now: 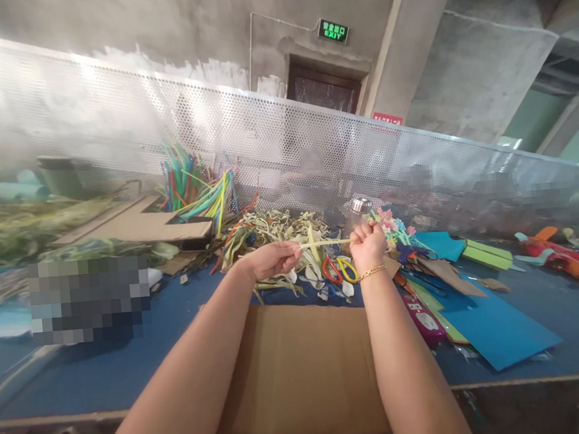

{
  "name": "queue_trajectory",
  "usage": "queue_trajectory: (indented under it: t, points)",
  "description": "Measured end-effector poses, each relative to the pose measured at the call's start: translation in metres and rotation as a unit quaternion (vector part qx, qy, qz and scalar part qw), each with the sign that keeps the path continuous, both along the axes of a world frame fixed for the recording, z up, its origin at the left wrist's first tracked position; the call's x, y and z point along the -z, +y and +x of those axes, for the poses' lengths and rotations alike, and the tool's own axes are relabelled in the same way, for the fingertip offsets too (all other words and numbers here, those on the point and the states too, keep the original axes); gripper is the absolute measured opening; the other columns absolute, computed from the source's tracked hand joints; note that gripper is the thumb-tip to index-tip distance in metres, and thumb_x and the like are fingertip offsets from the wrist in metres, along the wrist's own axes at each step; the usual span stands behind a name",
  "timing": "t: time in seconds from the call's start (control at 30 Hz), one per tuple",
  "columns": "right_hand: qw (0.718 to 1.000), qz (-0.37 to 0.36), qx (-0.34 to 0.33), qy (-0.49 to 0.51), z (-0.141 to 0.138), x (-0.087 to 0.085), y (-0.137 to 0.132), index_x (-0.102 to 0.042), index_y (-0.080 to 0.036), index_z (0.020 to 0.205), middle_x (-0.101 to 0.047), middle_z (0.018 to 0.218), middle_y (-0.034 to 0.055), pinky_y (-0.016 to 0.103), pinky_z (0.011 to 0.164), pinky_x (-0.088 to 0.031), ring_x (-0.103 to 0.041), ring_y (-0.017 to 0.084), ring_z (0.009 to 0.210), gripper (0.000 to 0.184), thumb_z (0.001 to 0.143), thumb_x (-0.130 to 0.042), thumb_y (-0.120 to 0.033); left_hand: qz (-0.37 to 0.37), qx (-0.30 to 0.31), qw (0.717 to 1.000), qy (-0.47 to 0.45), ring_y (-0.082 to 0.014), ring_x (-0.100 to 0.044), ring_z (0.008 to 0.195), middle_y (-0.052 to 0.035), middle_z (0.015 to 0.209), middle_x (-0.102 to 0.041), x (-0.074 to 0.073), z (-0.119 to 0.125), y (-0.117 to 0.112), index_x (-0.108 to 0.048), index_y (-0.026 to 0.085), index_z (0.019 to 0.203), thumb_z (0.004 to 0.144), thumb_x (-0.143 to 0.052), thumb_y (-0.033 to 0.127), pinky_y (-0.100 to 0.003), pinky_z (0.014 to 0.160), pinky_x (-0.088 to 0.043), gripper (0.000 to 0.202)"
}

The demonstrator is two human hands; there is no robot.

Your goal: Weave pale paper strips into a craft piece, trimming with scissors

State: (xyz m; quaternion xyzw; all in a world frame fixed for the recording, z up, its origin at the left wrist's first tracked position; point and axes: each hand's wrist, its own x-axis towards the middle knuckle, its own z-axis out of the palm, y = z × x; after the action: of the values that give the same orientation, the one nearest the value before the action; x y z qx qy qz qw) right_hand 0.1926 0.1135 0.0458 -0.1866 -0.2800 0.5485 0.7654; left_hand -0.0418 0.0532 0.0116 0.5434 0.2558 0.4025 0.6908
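Observation:
My left hand (271, 258) and my right hand (368, 245) are both raised over the table and pinch the two ends of a thin pale yellow-green strip (324, 243), stretched level between them. A gold bracelet sits on my right wrist. Just beyond the hands lies a heap of pale leaf-like strips (278, 230). Scissors with red and yellow handles (338, 269) lie below the strip. A flat brown cardboard sheet (301, 370) lies under my forearms at the table's near edge.
The blue table (106, 372) holds a bundle of coloured straws (194, 184), a cardboard box (140, 225), blue and green paper sheets (493, 328), a glass jar (359, 213) and red toy cars (568, 258). A perforated metal screen (283, 137) closes the far side.

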Motion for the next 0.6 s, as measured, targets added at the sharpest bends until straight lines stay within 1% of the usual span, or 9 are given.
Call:
queue_trajectory:
  t: [0.1,0.17,0.23,0.3,0.37,0.4,0.47,0.53,0.6]
  points:
    - [0.998,-0.006,0.058,-0.001,0.005,0.002,0.003,-0.031,-0.022,0.071,-0.015,0.049,-0.0115,0.02,0.039,-0.013,-0.011,0.008,0.039,0.015,0.085,-0.036,-0.018,-0.04,-0.099,0.991,-0.086,-0.0059,-0.04,0.048,0.0029,0.057,-0.044,-0.001,-0.006,0.007,-0.058,0.015,0.072,0.079,-0.065,0.021,-0.015,0.045,-0.034,0.013]
    - [0.994,-0.007,0.107,-0.003,0.005,0.003,0.005,-0.033,-0.022,0.071,-0.019,0.049,-0.0113,0.019,0.04,-0.016,-0.015,0.007,0.039,0.014,0.085,-0.036,-0.02,-0.05,-0.213,0.959,-0.179,-0.0047,-0.041,0.048,0.0041,0.057,-0.043,0.0,-0.01,0.014,-0.056,0.016,0.072,0.08,-0.063,0.019,-0.013,0.046,-0.036,0.011]
    - [0.991,0.001,0.131,-0.035,-0.001,0.006,0.006,-0.038,-0.021,0.07,-0.025,0.049,-0.0107,0.019,0.041,-0.02,-0.02,0.006,0.039,0.015,0.085,-0.04,-0.025,-0.036,-0.327,0.913,-0.241,-0.0034,-0.041,0.048,0.0053,0.058,-0.043,0.001,-0.012,0.02,-0.055,0.016,0.072,0.08,-0.061,0.02,-0.012,0.048,-0.036,0.011]
    - [0.988,0.015,0.097,-0.122,-0.017,0.012,0.004,-0.047,-0.02,0.071,-0.034,0.051,-0.0092,0.019,0.044,-0.027,-0.028,0.006,0.041,0.02,0.085,-0.048,-0.034,0.001,-0.395,0.894,-0.214,-0.0032,-0.04,0.047,0.0053,0.058,-0.045,0.005,-0.008,0.025,-0.059,0.016,0.074,0.08,-0.062,0.024,-0.012,0.047,-0.034,0.01]
    - [0.966,0.027,0.009,-0.257,-0.04,0.021,-0.001,-0.056,-0.019,0.073,-0.048,0.056,-0.0051,0.02,0.05,-0.035,-0.043,0.008,0.05,0.028,0.08,-0.058,-0.047,0.055,-0.396,0.91,-0.106,-0.0041,-0.038,0.046,0.0043,0.057,-0.047,0.01,0.0,0.026,-0.063,0.016,0.074,0.077,-0.065,0.029,-0.014,0.045,-0.03,0.014]
    - [0.943,0.034,-0.038,-0.329,-0.052,0.027,-0.004,-0.06,-0.019,0.076,-0.056,0.064,-0.0022,0.021,0.055,-0.04,-0.052,0.01,0.059,0.031,0.076,-0.063,-0.05,0.086,-0.375,0.922,-0.04,-0.0048,-0.037,0.046,0.0037,0.056,-0.048,0.014,0.006,0.027,-0.065,0.015,0.072,0.074,-0.068,0.032,-0.016,0.044,-0.028,0.018]
    - [0.903,0.052,-0.123,-0.408,-0.072,0.039,-0.007,-0.064,-0.019,0.08,-0.063,0.072,0.0009,0.024,0.064,-0.044,-0.059,0.014,0.072,0.036,0.072,-0.066,-0.055,0.141,-0.306,0.939,0.074,-0.0063,-0.037,0.047,0.0022,0.054,-0.049,0.021,0.015,0.028,-0.066,0.015,0.066,0.07,-0.07,0.039,-0.019,0.045,-0.027,0.025]
    - [0.898,0.06,-0.14,-0.413,-0.08,0.048,-0.005,-0.063,-0.019,0.077,-0.065,0.074,0.0026,0.026,0.067,-0.046,-0.06,0.015,0.073,0.041,0.074,-0.061,-0.06,0.176,-0.257,0.937,0.159,-0.0082,-0.038,0.047,0.0009,0.052,-0.052,0.027,0.018,0.03,-0.067,0.015,0.062,0.067,-0.071,0.045,-0.022,0.047,-0.028,0.031]
    - [0.912,0.034,-0.075,-0.402,-0.075,0.052,0.002,-0.06,-0.019,0.075,-0.063,0.07,0.0027,0.027,0.065,-0.047,-0.06,0.015,0.069,0.045,0.08,-0.051,-0.063,0.205,-0.28,0.908,0.234,-0.011,-0.043,0.05,-0.0002,0.054,-0.055,0.031,0.016,0.033,-0.069,0.016,0.063,0.067,-0.069,0.049,-0.024,0.05,-0.031,0.033]
